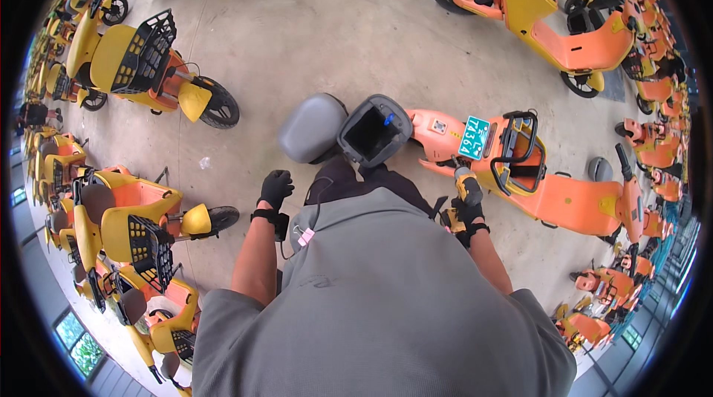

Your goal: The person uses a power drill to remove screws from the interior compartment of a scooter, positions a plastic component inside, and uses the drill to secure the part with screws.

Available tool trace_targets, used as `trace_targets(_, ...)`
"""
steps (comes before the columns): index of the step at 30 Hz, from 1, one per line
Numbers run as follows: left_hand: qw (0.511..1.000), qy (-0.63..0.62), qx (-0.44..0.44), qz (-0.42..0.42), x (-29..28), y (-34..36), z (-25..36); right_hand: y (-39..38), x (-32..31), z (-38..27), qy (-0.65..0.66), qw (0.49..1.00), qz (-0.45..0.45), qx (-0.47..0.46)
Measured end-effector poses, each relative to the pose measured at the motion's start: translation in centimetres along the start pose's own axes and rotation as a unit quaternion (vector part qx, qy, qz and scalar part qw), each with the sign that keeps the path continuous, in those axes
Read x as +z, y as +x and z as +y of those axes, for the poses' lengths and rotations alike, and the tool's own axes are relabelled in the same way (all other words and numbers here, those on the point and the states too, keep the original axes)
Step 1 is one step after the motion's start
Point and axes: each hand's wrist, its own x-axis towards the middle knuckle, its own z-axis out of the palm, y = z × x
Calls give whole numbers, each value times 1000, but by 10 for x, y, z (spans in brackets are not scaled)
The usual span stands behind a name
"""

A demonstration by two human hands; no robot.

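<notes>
Grey shirt fabric (pixel 423 300) fills the foreground. Beyond it, the black-gloved right hand (pixel 466 214) is clamped around a yellow-and-black cordless drill (pixel 468 187), its nose just beside the rear of an orange scooter (pixel 575 200). The black-gloved left hand (pixel 276 187) has fingers curled; I cannot tell whether they meet. Near it are a grey lid (pixel 312 128) and an open storage box (pixel 405 127). White characters mark the green license plate (pixel 474 137). Concrete floor (pixel 312 33) spreads toward parked scooters and windows (pixel 70 330).
</notes>
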Motion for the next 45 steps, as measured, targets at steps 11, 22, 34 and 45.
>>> trace_targets(11, 998, 36, -23, -36, -35, 38, 0, -5, 22, 18, -73, 996, -25, 36)
trace_targets(22, 989, -5, -136, -56, -70, 82, -39, -43, 62, 44, -260, 958, 18, -118)
trace_targets(34, 992, 4, -72, -105, -39, 97, -16, -58, 57, 35, -274, 953, 48, -122)
trace_targets(45, 970, -61, -100, -214, -87, 145, -81, -47, 46, 18, -309, 935, 43, -168)
